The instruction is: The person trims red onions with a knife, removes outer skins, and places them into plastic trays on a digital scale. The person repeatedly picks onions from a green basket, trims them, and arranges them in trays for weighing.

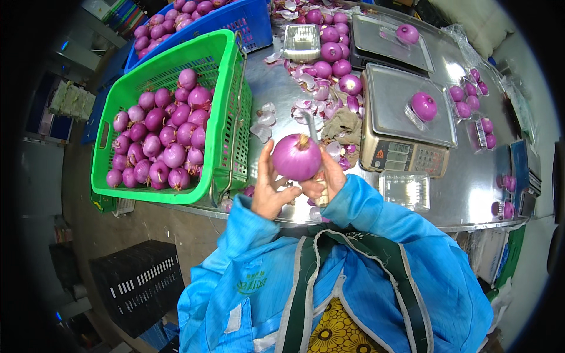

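A large red onion [296, 157], its dry root or neck tuft turned up, is between my hands over the near edge of the steel table [282, 216]. My left hand [271, 187] holds its left side with fingers and thumb. My right hand [329, 176] grips the handle of a knife [311, 125], whose blade points away behind the onion; the right fingers are close by the onion's lower right side. Loose skins [304, 108] and peeled onions [332, 52] lie beyond. A brown cloth [343, 125] is just right of the blade.
A green basket [152, 196] of onions stands left, a blue crate [256, 26] behind it. Two scales [412, 103] [390, 39] on the right each bear an onion. Clear plastic trays [404, 189] [302, 42] and packed onions [463, 99] are about. A black crate [137, 282] stands lower left.
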`<state>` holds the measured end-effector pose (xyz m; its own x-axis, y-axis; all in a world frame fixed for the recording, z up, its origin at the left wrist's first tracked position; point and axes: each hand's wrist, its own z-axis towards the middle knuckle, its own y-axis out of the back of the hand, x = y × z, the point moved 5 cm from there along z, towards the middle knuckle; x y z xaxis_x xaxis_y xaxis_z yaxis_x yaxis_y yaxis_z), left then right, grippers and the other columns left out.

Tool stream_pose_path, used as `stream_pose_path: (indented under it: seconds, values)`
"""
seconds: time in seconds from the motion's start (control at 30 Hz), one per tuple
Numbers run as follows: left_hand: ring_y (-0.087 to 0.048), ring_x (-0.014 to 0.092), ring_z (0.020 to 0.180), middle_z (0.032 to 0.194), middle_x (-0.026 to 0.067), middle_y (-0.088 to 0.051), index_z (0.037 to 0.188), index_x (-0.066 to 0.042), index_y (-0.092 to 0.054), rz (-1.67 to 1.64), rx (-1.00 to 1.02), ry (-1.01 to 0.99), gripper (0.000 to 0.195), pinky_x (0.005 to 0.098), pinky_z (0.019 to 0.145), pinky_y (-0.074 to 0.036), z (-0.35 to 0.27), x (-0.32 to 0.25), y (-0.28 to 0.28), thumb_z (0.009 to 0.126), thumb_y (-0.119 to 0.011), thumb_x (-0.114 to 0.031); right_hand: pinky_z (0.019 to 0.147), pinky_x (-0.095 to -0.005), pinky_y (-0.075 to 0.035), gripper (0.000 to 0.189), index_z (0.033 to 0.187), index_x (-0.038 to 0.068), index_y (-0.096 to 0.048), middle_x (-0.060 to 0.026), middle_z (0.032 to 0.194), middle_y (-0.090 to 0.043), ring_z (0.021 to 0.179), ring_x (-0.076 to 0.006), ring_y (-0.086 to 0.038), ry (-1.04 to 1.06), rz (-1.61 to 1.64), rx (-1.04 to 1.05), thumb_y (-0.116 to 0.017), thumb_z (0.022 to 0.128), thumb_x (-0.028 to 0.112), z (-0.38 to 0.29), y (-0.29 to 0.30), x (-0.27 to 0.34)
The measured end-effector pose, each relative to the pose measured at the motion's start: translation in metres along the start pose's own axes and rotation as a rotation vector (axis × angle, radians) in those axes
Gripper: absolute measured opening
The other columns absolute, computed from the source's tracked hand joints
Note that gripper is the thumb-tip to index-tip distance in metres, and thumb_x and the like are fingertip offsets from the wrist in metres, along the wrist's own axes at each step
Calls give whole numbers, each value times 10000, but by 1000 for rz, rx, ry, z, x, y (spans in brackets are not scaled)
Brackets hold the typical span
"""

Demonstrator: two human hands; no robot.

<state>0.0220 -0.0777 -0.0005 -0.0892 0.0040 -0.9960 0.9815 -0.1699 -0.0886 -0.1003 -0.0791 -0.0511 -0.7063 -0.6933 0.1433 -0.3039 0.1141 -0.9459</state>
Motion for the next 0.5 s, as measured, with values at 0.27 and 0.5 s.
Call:
stream_pose_path:
  seconds: [0.27, 0.5]
  values:
    - [-562, 241, 1006, 1143, 134, -513, 1271, -33, -366, -253, -178, 41, 791, 346, 849, -501, 8, 10, 5, 620, -782, -204, 506, -374, -453, 189, 937, 68, -531, -100, 684, -580, 558, -273, -567, 833, -1779, -226, -641, 795, 129, -33, -46, 68]
    - [-572, 239, 977, 1129, 156, -508, 1238, -32, -371, -137, -106, 84, 729, 337, 814, -517, 15, -2, 10, 635, -761, -153, 612, -457, -469, 261, 906, 50, -475, -147, 794, -597, 753, -366, -601, 635, -2352, -110, -644, 706, 50, -31, -78, 57]
